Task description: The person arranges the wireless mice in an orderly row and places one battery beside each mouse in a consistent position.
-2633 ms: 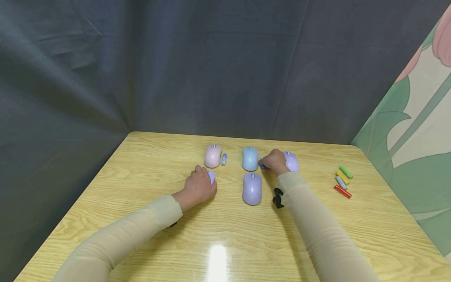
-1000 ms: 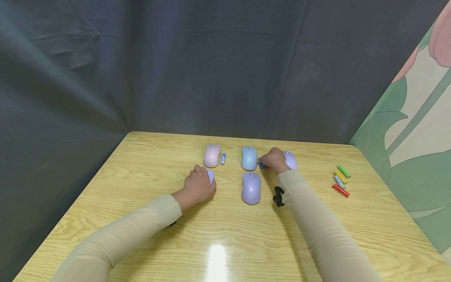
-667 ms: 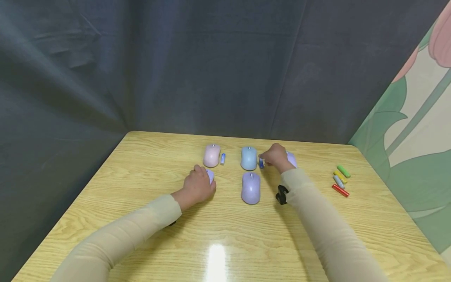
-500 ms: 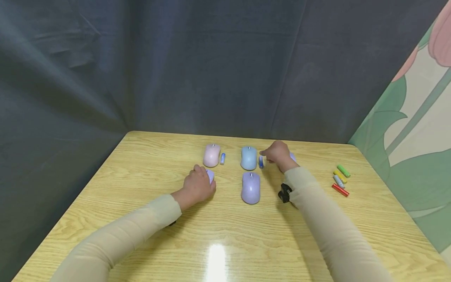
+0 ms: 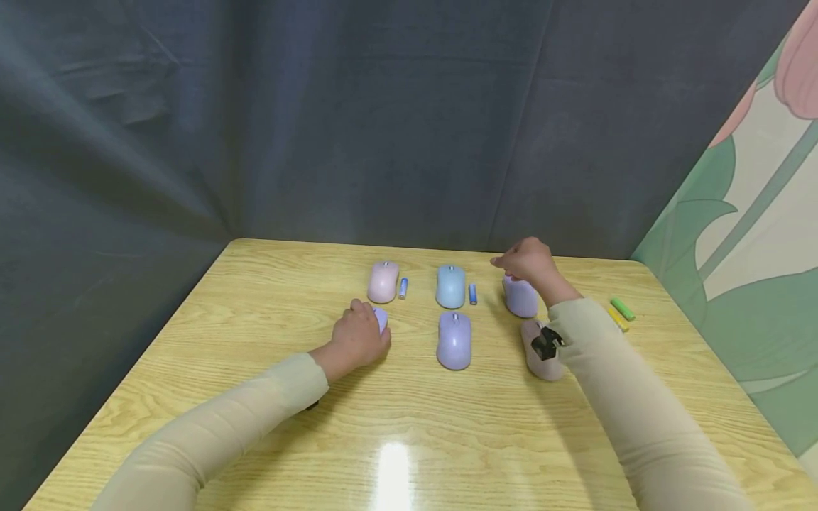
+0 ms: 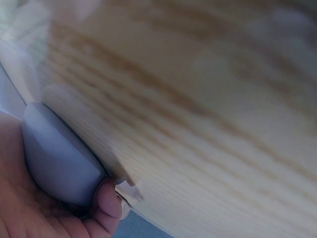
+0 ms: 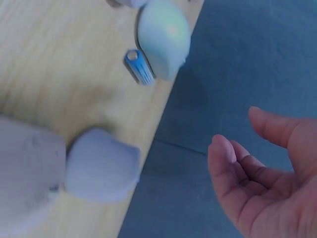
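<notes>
My left hand grips a lilac computer mouse on the table, its fingers curled round the sides; most of the mouse is hidden in the head view. Raised near the table's back edge, my right hand has loosely bent fingers and holds nothing, thumb and forefinger apart in the right wrist view. Below it lies another lilac mouse. A blue battery lies beside the light-blue mouse. A pinkish mouse is partly covered by the right wrist's camera.
At the back left, a pink mouse has a second blue battery beside it. One more lilac mouse lies mid-table. Green and yellow small cylinders lie at right. A dark curtain hangs behind the table.
My right hand has let go of the blue battery beside the light-blue mouse, then risen and moved right. The right forearm now hides the red and grey cylinders. The left hand keeps its place.
</notes>
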`<state>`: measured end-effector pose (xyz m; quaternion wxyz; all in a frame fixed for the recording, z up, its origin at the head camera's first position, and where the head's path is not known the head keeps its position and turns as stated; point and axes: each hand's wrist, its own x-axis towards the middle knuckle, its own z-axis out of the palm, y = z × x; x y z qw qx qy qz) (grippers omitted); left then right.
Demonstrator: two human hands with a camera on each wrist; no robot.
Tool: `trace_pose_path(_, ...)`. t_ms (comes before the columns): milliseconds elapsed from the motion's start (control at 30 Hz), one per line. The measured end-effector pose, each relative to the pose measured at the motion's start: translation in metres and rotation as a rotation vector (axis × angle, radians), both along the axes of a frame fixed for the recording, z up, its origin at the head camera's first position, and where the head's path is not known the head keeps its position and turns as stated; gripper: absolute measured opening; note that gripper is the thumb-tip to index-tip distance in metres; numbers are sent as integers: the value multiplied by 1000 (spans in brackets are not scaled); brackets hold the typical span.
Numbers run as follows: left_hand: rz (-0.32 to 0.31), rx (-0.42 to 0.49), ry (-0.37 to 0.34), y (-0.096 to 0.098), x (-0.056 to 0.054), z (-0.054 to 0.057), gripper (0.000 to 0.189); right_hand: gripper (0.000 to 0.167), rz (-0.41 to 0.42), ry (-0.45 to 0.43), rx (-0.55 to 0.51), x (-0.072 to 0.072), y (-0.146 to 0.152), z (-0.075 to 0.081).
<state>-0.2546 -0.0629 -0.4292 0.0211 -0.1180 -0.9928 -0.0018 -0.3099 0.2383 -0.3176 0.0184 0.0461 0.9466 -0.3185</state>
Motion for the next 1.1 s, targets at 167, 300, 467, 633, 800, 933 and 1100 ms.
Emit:
trace_pose_path(167,2,4,-7,0,0,0,60,35,15,15,-3,6,13,9)
trace_pose_path(300,2,10,-8,0,0,1,60,36,23,37,-4,12,24,16)
trace_pose_path(467,-3,7,-8,0,0,1,60,39,38,60,24,21,37,24)
trace_pose_path(633,-7,2,0,0,0,1,60,42,40,61,40,29,53,29)
trace_pose_path(800,-6,-17,4,0,0,1,60,46,37,62,48,37,70,31)
trace_pose_path(933,-9,-25,8,-1,0,1,60,48,41,73,52,44,85,31)
trace_pose_path(1100,-12,-12,16,-1,0,2,58,49,71,87,71,51,107,27)
